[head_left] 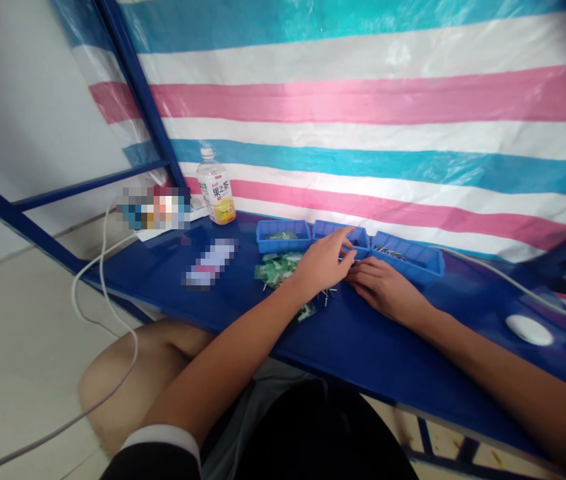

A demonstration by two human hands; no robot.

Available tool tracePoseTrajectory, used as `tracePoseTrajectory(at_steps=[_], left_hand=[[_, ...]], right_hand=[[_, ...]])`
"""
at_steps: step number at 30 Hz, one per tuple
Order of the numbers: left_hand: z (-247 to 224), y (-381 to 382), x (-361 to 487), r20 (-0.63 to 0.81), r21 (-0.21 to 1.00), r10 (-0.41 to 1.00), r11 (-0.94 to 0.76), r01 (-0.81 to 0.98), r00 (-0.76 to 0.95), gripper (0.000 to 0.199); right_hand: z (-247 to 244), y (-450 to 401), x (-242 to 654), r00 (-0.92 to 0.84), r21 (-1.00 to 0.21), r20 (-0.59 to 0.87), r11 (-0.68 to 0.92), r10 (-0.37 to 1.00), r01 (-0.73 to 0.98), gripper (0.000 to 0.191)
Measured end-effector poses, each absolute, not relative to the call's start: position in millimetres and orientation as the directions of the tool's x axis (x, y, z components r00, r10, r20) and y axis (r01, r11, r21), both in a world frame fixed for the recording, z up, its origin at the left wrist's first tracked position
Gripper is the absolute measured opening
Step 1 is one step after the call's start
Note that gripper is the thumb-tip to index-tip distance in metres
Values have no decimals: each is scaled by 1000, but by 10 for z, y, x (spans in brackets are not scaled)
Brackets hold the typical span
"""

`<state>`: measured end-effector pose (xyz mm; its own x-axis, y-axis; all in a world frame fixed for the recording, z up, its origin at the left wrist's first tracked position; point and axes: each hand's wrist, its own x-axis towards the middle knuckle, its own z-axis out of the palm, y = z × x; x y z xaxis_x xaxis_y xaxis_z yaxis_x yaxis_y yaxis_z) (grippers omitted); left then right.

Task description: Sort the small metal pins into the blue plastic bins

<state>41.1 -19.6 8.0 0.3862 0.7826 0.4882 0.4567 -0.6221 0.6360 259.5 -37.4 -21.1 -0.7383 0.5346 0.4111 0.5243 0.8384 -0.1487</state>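
My left hand [325, 259] reaches over the table in front of the middle blue tray [330, 228], its upper fingers raised and its thumb and lower fingertips bent toward my right hand. Close beside it, my right hand [385, 288] rests low on the table with its fingers drawn together. A thin pale stick [355, 261] shows between the fingertips of both hands; most of it is hidden. Under and left of my left wrist lies a pile of small green pieces [275, 268], which look like circuit boards. Several thin whitish pieces [329, 294] stick out near it.
The left blue tray [283, 248] holds some green pieces; the right blue tray [420, 263] holds thin dark and metallic parts. A drink bottle [217, 190] stands at the back left. A white oval object [529, 330] lies at right. Pale cables [104, 267] hang over the left edge.
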Motion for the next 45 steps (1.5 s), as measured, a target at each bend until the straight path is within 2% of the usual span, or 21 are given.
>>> tracePoseTrajectory(at_steps=[6,9,12,15,18,20,23,28,32,35,37,42,45], left_hand=[[78,-201,408,508,605,770,-638,476,386,48],[73,-191,405,512,599,767,-641,480,386,45],[73,-181,402,508,590,765,-644,487,396,36],[75,-185,400,503,586,766,-643,493,401,30],[87,-210,398,456,594,783,-621,510,423,33],[100,-229,396,406,607,793,-606,515,454,37],[112,-241,401,380,630,781,-611,480,496,38],[114,-227,420,405,695,773,-607,385,488,24],[130,-224,424,405,761,801,-563,323,441,17],[137,-214,418,436,753,800,-575,320,412,14],[132,-201,413,458,740,789,-593,317,409,14],[112,-192,412,461,715,784,-605,350,414,17],[109,-208,419,439,728,786,-595,339,437,19]], right_hand=[[-187,-380,2578,-702,-162,445,821,556,548,23],[-196,-410,2564,-582,-307,496,757,644,576,16],[-230,-420,2578,-369,-498,514,620,774,607,17],[-246,-411,2600,-225,-645,507,539,832,542,32],[-229,-411,2610,-167,-717,512,527,842,457,28],[-216,-419,2613,-140,-729,514,517,846,450,21],[-222,-433,2622,-107,-768,487,484,867,420,25],[-262,-434,2651,-81,-796,463,454,883,400,29],[-229,-432,2654,-115,-708,481,462,869,534,29],[-190,-425,2640,-190,-592,545,535,817,602,25],[-183,-417,2633,-220,-558,565,565,795,608,23],[-224,-420,2623,-154,-670,463,459,873,584,17],[-235,-429,2599,-187,-683,455,475,871,554,20]])
